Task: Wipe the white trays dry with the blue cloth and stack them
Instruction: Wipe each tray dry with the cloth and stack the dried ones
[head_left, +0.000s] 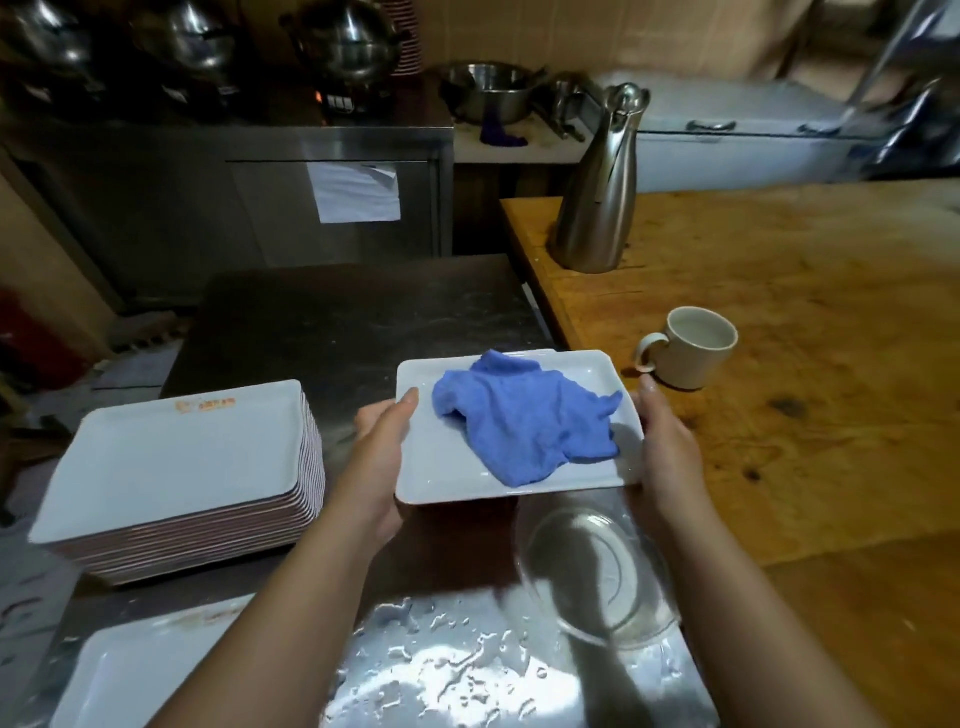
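Observation:
I hold a white rectangular tray (441, 473) level above the steel counter. My left hand (382, 457) grips its left edge, thumb on the rim. My right hand (670, 452) grips its right edge the same way. The crumpled blue cloth (524, 421) lies loose on the tray, touched by neither hand. To the left stands a tall stack of white trays (182, 457). Another white tray (135, 675) lies at the bottom left, partly out of view.
A clear glass bowl (597, 571) sits on the wet steel counter (441, 670) just under the held tray. On the wooden table (805, 364) to the right stand a cream mug (691, 345) and a steel jug (597, 187). Pots and bowls line the back.

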